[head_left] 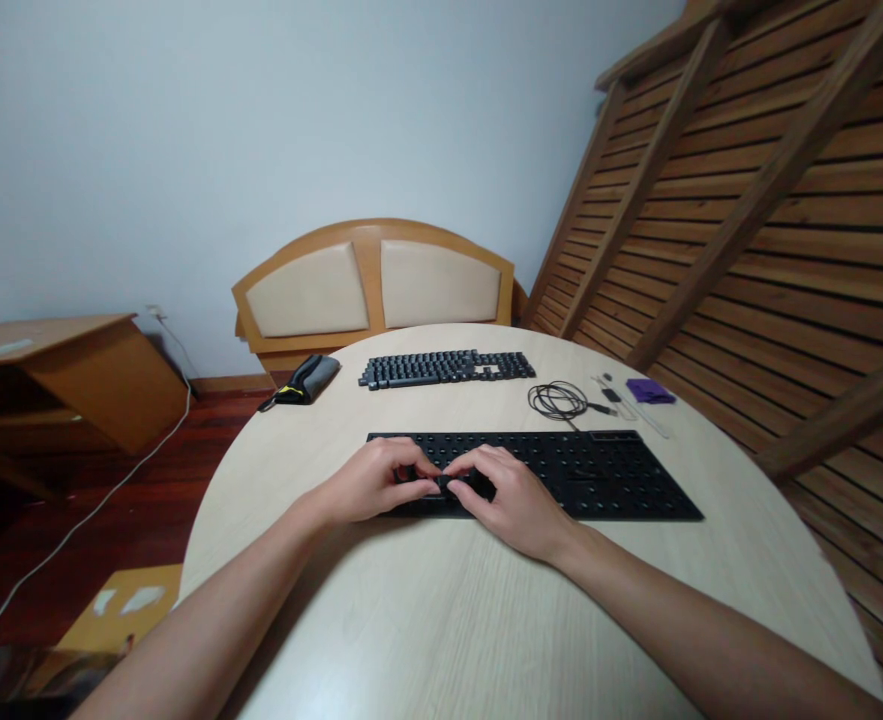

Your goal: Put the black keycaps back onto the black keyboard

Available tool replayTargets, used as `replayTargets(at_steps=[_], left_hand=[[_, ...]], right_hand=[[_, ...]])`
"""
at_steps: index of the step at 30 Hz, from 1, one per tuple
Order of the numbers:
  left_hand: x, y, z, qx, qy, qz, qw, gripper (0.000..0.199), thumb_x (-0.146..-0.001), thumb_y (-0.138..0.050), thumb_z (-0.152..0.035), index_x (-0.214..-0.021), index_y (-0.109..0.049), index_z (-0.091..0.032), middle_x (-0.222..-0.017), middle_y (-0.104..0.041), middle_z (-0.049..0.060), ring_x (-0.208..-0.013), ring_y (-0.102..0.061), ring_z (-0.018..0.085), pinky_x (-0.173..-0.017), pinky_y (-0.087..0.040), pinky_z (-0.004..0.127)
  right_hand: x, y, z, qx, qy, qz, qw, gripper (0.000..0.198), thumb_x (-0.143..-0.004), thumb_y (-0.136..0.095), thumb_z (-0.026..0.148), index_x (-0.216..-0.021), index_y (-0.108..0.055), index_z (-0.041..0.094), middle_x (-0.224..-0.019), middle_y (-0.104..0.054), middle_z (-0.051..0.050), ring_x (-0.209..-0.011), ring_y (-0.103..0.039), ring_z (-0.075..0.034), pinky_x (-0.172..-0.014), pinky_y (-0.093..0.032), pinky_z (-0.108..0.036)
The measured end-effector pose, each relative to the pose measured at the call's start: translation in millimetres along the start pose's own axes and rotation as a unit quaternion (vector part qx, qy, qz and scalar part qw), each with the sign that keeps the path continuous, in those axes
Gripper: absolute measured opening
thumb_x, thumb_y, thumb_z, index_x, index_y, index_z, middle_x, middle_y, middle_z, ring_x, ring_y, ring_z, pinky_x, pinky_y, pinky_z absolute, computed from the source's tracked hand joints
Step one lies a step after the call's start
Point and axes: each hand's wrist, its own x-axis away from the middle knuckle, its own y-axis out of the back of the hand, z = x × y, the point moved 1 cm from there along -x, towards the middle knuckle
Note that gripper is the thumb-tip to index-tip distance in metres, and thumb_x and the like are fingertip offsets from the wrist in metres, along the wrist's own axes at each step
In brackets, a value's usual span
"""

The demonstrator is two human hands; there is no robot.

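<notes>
A black keyboard base (598, 478) without its keycaps lies flat on the table, its switch posts showing in rows. Over its left half, my left hand (385, 480) and my right hand (505, 495) meet with thumbs and forefingers pinched together. Between the fingertips is a small black piece, seemingly a keycap (443, 482); the fingers cover much of it. Behind the base, loose dark keycaps (441, 368) are laid out close together in keyboard order, with a few gaps on the right side.
A coiled black cable (559, 402) lies behind the base. Right of it are small tools (617, 398) and a folded purple cloth (649, 391). A dark grey and black pouch (310, 380) with yellow trim sits at the left edge of the round table (441, 620). Wooden slats (778, 250) lean at right.
</notes>
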Motion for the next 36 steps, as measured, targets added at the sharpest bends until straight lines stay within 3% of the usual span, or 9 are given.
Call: replayTargets(at_steps=[6,10,14,19,33,36], left_hand=[[1,8,4,0.014,0.012,-0.010,1.000,0.018,-0.093,-0.064,-0.033,-0.095,-0.073,-0.018,-0.084,-0.073,0.004,-0.075,-0.065,0.015,-0.069,-0.049,0.024],[6,19,16,0.046,0.060,-0.014,0.997,0.020,-0.090,-0.067,-0.034,-0.092,-0.074,-0.015,-0.081,-0.074,0.005,-0.068,-0.065,0.014,-0.063,-0.049,0.022],[10,25,26,0.065,0.106,-0.006,0.992,0.025,-0.087,-0.068,-0.036,-0.092,-0.074,-0.012,-0.079,-0.075,0.006,-0.064,-0.064,0.013,-0.058,-0.048,0.021],[11,23,28,0.085,0.113,0.032,0.989,0.026,-0.087,-0.069,-0.036,-0.093,-0.076,-0.012,-0.080,-0.076,0.007,-0.067,-0.064,0.014,-0.061,-0.049,0.022],[13,23,30,0.166,0.155,0.070,0.971,0.027,-0.075,-0.080,-0.034,-0.090,-0.072,-0.013,-0.081,-0.071,0.004,-0.071,-0.064,0.014,-0.066,-0.050,0.024],[15,34,34,0.148,0.149,0.052,0.976,0.025,-0.077,-0.079,-0.033,-0.092,-0.073,-0.014,-0.091,-0.075,0.006,-0.082,-0.068,0.018,-0.079,-0.054,0.030]], right_hand=[[-11,-13,6,-0.129,-0.096,-0.020,0.987,0.009,-0.092,-0.061,0.023,-0.098,-0.067,0.022,-0.092,-0.074,-0.003,-0.085,-0.068,-0.018,-0.079,-0.054,-0.033],[-31,-29,6,-0.193,-0.138,-0.005,0.971,0.008,-0.085,-0.066,0.020,-0.094,-0.066,0.020,-0.091,-0.073,-0.003,-0.081,-0.068,-0.017,-0.075,-0.054,-0.030],[-38,-40,5,-0.137,-0.099,-0.003,0.986,0.007,-0.088,-0.065,0.023,-0.095,-0.065,0.021,-0.090,-0.073,-0.002,-0.081,-0.067,-0.017,-0.074,-0.052,-0.031],[-26,-40,6,-0.047,-0.043,-0.020,0.998,0.005,-0.091,-0.066,0.026,-0.094,-0.064,0.023,-0.088,-0.072,-0.002,-0.085,-0.067,-0.019,-0.079,-0.050,-0.034],[-22,-42,7,-0.021,-0.001,-0.004,1.000,0.012,-0.087,-0.072,0.018,-0.094,-0.064,0.023,-0.093,-0.071,-0.002,-0.089,-0.065,-0.020,-0.080,-0.048,-0.035],[-22,-43,10,-0.007,0.016,0.009,1.000,0.011,-0.087,-0.072,0.018,-0.092,-0.064,0.023,-0.093,-0.072,-0.001,-0.089,-0.064,-0.020,-0.081,-0.047,-0.036]])
